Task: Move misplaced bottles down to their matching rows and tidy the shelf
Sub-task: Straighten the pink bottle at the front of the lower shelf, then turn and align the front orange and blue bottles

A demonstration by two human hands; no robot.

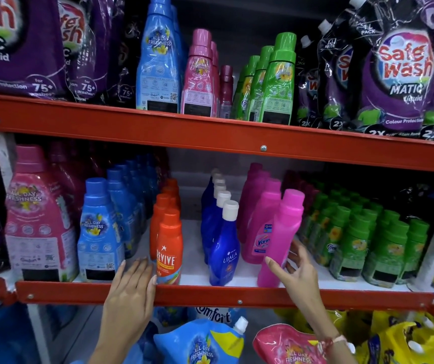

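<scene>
While two hands (129,282) reach, five white-capped bottles (223,248)

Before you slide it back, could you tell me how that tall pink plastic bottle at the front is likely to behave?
The tall pink plastic bottle already leans, so it probably tips easily. Its glossy sides look slippery. The right hand touches only its base; a higher grip seems safer.
</scene>
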